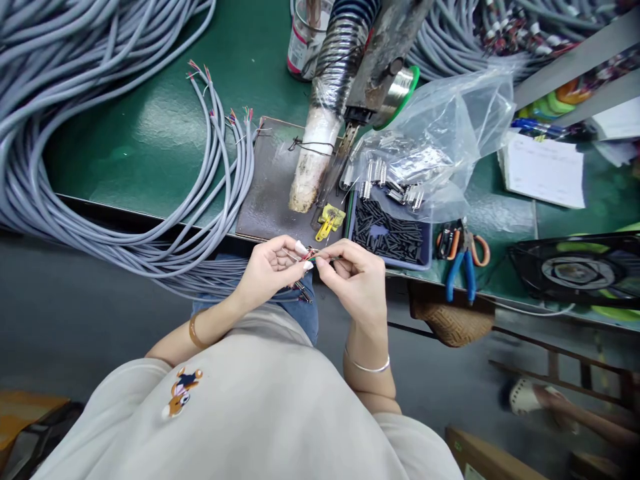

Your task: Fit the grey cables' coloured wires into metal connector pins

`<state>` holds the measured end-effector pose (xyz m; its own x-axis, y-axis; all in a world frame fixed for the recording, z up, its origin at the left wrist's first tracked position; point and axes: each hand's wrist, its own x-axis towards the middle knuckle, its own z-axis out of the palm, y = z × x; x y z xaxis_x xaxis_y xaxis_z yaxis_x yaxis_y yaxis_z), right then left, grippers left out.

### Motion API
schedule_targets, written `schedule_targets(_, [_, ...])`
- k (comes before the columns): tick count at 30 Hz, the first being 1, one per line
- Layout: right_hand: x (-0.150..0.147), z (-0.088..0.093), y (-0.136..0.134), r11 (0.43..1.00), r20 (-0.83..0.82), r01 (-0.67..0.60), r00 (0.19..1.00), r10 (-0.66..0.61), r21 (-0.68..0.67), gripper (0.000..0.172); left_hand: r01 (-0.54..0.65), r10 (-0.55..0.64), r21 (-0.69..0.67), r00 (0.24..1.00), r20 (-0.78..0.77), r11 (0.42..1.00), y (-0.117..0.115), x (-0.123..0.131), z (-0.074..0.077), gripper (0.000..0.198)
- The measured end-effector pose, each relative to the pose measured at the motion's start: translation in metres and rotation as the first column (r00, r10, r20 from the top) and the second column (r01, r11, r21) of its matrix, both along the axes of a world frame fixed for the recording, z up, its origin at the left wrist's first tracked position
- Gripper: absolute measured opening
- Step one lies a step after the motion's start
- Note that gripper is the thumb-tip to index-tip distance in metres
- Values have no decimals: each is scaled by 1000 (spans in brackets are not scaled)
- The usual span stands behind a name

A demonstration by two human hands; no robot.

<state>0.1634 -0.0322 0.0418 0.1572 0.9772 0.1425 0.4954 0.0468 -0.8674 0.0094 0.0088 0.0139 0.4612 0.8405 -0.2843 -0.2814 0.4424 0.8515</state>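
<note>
My left hand (274, 268) pinches the stripped end of a cable, where thin coloured wires (309, 254) show between the fingertips. Thumb and forefinger of my right hand (353, 270) are closed on those same wires from the other side. Below the fingers, dark connector ends (302, 291) show over my lap. Beyond my hands lies a brown board (273, 177) with a yellow clip (328, 223) at its edge. Right of it, a blue tray (426, 257) holds many short black sleeves (385, 230) and metal connectors (370, 179) in a clear plastic bag.
Grey cables (95, 127) cover the bench's left side. A silver hose (345, 53) and a soldering iron (343, 153) hang over the board. To the right are blue-handled pliers (463, 267), a paper pad (543, 170) and a black fan (575, 272). Someone's foot (527, 397) shows lower right.
</note>
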Motion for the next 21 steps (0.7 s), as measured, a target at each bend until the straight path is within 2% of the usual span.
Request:
schedule_targets(5, [0, -1, -7, 994, 116, -25, 993, 12, 111, 12, -23, 24, 26, 999, -22, 999, -4, 1, 1, 39])
schedule_targets(6, [1, -2, -9, 993, 95, -23, 995, 12, 113, 12, -21, 22, 30, 1000, -20, 999, -4, 1, 0, 40])
schedule_targets(9, [8, -6, -14, 977, -94, 102, 992, -86, 188, 7, -7, 7, 34, 1000, -14, 999, -3, -2, -5, 45])
schedule_targets(11, [13, -8, -17, 952, -177, 196, 972, -156, 236, 10, 9, -9, 32, 1000, -10, 999, -1, -4, -9, 45])
schedule_targets(13, [17, -10, -20, 949, -199, 198, 968, -151, 247, 16, 11, -11, 35, 1000, -6, 999, 0, -6, -9, 45])
schedule_targets(17, [21, -17, -29, 924, -78, 222, 975, -208, 311, 8, -26, 25, 47, 999, 21, 999, 1, -6, -4, 43])
schedule_targets(19, [20, -24, -32, 891, -17, 237, 968, -250, 387, 10, -42, 39, 58, 998, 51, 997, 2, -5, 0, 43])
schedule_targets(21, [15, -30, -31, 878, 3, 206, 973, -229, 433, 11, -43, 38, 68, 997, 68, 997, 3, -3, 3, 43])
